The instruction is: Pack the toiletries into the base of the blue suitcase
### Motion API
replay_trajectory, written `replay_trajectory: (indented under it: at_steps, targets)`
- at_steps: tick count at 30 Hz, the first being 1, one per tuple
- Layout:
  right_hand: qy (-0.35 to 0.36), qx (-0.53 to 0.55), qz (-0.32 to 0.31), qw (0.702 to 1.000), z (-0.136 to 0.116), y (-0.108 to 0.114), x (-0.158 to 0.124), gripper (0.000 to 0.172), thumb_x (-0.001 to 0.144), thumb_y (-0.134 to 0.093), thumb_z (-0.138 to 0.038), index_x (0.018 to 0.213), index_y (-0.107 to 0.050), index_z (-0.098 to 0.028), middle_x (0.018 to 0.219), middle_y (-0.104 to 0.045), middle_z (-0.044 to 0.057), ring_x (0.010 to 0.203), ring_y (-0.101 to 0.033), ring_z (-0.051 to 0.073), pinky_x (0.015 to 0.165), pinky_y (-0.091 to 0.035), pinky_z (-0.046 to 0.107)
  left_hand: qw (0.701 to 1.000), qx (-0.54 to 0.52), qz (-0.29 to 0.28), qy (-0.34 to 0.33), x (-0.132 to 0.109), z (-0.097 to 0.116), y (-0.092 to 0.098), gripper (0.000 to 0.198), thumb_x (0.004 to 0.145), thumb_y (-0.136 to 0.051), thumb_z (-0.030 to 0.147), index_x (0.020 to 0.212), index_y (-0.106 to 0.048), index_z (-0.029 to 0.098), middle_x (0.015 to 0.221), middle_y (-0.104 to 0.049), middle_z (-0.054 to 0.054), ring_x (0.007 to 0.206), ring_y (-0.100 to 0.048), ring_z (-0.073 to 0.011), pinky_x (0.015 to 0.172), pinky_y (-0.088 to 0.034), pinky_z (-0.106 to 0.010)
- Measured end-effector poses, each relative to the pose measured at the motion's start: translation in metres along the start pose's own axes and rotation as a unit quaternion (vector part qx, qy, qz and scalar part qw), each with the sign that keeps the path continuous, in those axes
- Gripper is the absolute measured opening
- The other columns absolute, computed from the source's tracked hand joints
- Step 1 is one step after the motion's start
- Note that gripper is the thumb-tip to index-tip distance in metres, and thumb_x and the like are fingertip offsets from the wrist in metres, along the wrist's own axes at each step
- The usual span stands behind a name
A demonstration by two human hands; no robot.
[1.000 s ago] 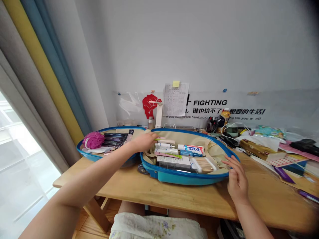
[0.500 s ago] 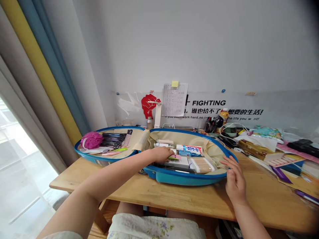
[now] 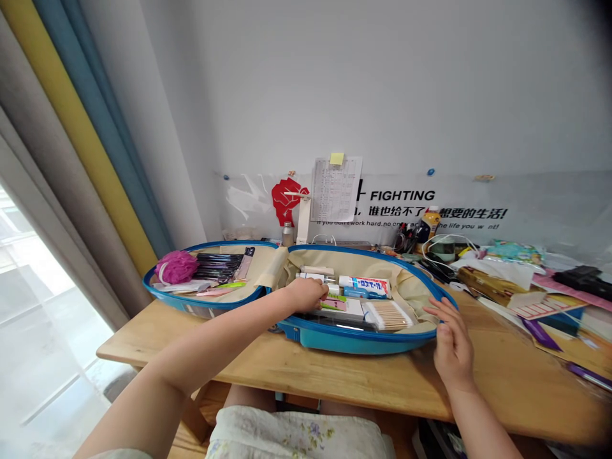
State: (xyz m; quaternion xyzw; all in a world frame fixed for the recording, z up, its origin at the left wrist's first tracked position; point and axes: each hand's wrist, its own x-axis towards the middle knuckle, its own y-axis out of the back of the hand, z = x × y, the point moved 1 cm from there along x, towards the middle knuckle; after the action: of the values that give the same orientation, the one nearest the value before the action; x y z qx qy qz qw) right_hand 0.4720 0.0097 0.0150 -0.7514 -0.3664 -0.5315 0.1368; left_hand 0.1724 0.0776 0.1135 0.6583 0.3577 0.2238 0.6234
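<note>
A blue oval case (image 3: 363, 345) lies open on the wooden table. My left hand (image 3: 307, 294) reaches into its right half, fingers bent down near a pink and green packet (image 3: 333, 303); whatever the fingertips hold is hidden. At the case's right rim rests my right hand (image 3: 452, 341), fingers apart and holding nothing. Inside this half are a toothpaste box (image 3: 364, 284), a blue tube (image 3: 361, 294), a pack of cotton swabs (image 3: 389, 315) and white tubes. The left half holds a purple bath puff (image 3: 176, 267), dark pens or brushes (image 3: 217, 266) and flat packets.
Along the table's right side are a brown pouch (image 3: 486, 285), papers, a purple strip (image 3: 540, 334) and other clutter. An orange bottle (image 3: 429, 228) stands at the back, by the wall. A white stand (image 3: 303, 220) is behind the case.
My left hand has shifted slightly up inside the case, and more of the pink and green packet shows. The right hand remains at the rim.
</note>
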Motion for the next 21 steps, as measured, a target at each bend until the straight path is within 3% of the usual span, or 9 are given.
replay_trajectory:
  at_steps: [6,9,12,14,18,21]
  targets:
    - [0.002,0.002,-0.001,1.000,0.000,0.001,0.000,0.035,0.094,-0.036,-0.040,0.095,-0.064,-0.020,0.114,-0.064,0.012,0.125,-0.051,0.028,0.106,-0.037,0.057,1.000,-0.008,0.006,0.008,-0.004,-0.001,0.001,0.027,0.084,-0.061,0.030,0.110,-0.059,0.023,0.118,-0.061,-0.009,0.109,-0.060,-0.0256,0.082,-0.051,-0.032]
    - [-0.005,-0.003,-0.005,1.000,0.000,0.001,0.000,0.035,0.094,-0.035,-0.041,0.096,-0.064,-0.020,0.114,-0.064,0.012,0.126,-0.051,0.028,0.106,-0.037,0.057,0.997,-0.050,0.050,0.021,-0.010,-0.017,0.010,0.029,0.086,-0.057,0.038,0.110,-0.060,0.024,0.115,-0.063,-0.006,0.104,-0.061,-0.0232,0.082,-0.050,-0.030]
    - [0.002,-0.002,-0.002,1.000,0.000,0.001,0.000,0.035,0.094,-0.035,-0.039,0.096,-0.064,-0.019,0.114,-0.064,0.012,0.126,-0.051,0.028,0.107,-0.037,0.057,0.986,-0.081,0.109,0.100,-0.023,-0.058,0.022,0.028,0.091,-0.045,0.037,0.111,-0.061,0.025,0.115,-0.065,-0.003,0.098,-0.063,-0.0193,0.082,-0.048,-0.027]
    - [0.008,-0.001,0.001,1.000,0.000,0.000,-0.001,0.034,0.094,-0.035,-0.038,0.096,-0.064,-0.019,0.115,-0.065,0.011,0.127,-0.050,0.028,0.107,-0.037,0.056,0.973,-0.076,0.117,0.183,-0.034,-0.095,0.026,0.031,0.093,-0.038,0.034,0.114,-0.059,0.026,0.120,-0.064,-0.003,0.100,-0.062,-0.0192,0.082,-0.048,-0.027]
    - [0.008,-0.003,0.005,1.000,0.001,0.000,-0.001,0.034,0.094,-0.035,-0.037,0.096,-0.064,-0.020,0.114,-0.065,0.011,0.125,-0.052,0.028,0.106,-0.038,0.056,0.957,-0.056,0.065,0.277,-0.059,-0.159,0.009,0.034,0.088,-0.041,0.026,0.115,-0.060,0.019,0.117,-0.066,-0.011,0.103,-0.062,-0.0240,0.082,-0.048,-0.030]
    - [0.006,-0.006,0.002,1.000,0.002,0.000,-0.001,0.034,0.094,-0.035,-0.038,0.096,-0.064,-0.020,0.114,-0.064,0.011,0.126,-0.051,0.029,0.106,-0.038,0.057,0.953,-0.049,0.000,0.300,-0.075,-0.184,-0.018,0.031,0.074,-0.057,0.022,0.104,-0.065,0.019,0.109,-0.070,-0.011,0.097,-0.065,-0.0253,0.079,-0.049,-0.030]
